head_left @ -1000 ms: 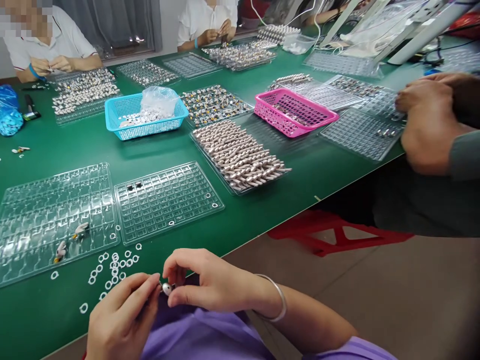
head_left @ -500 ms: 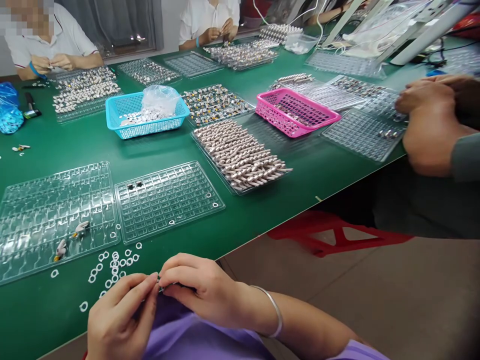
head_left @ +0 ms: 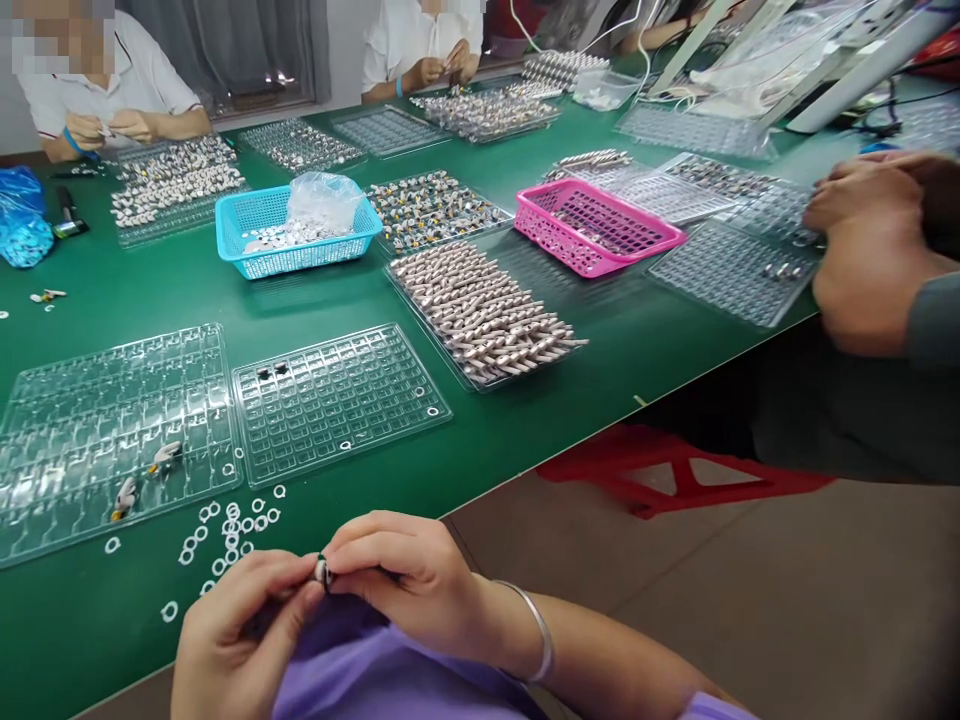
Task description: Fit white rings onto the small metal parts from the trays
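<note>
Between the fingertips of both hands is a small black-and-white part (head_left: 322,573), partly hidden by the fingers. My left hand (head_left: 238,630) pinches it from the left, and my right hand (head_left: 411,580), with a silver bangle at the wrist, pinches it from the right. Several white rings (head_left: 232,530) lie scattered on the table just beyond my left hand. Farther back, a clear tray with small square pockets (head_left: 337,410) carries two dark pieces (head_left: 272,370) and a few rings. Beside it, a wider clear tray (head_left: 67,400) holds two white-and-dark earbud-like parts (head_left: 166,456).
A tray stacked with beige stem-shaped parts (head_left: 480,310) lies ahead. Behind it stand a blue basket (head_left: 300,265) with a plastic bag and a pink basket (head_left: 592,262). A co-worker's hands (head_left: 862,210) are at the right, with two more people across the green table (head_left: 165,290).
The fingertips have shifted slightly apart and turned, so the small black-and-white part shows more plainly between them. The trays and rings stay as they were.
</note>
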A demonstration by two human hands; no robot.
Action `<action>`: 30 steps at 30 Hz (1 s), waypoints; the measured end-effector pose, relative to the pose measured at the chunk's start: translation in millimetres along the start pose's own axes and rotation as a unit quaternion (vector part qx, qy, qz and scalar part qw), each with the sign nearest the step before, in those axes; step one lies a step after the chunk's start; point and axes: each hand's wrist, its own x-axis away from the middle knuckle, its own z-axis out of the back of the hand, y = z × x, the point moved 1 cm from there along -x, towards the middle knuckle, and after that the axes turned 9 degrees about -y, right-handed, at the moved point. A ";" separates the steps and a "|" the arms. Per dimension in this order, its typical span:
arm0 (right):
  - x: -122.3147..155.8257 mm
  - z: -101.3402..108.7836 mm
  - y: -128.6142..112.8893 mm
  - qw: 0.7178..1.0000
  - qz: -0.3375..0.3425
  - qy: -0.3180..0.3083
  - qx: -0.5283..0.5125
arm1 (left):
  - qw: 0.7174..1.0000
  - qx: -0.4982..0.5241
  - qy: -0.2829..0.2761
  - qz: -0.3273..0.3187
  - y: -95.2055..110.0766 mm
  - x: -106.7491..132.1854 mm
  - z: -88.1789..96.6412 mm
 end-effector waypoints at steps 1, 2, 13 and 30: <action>0.5 0.0 -0.1 1.000 0.005 -0.001 -0.005 | 0.996 0.069 -0.014 0.059 -1.8 -0.7 -0.3; 0.9 0.0 -0.2 1.000 0.009 -0.002 -0.010 | 0.984 0.135 -0.027 0.115 -3.7 -1.4 -1.0; 1.9 1.1 0.4 0.996 -0.014 -0.012 -0.084 | 0.962 0.143 -0.175 0.151 -0.6 6.7 -12.7; 3.4 -0.4 -2.7 0.992 -0.042 -0.008 -0.118 | 0.976 -0.053 -0.204 0.047 1.0 7.7 -6.0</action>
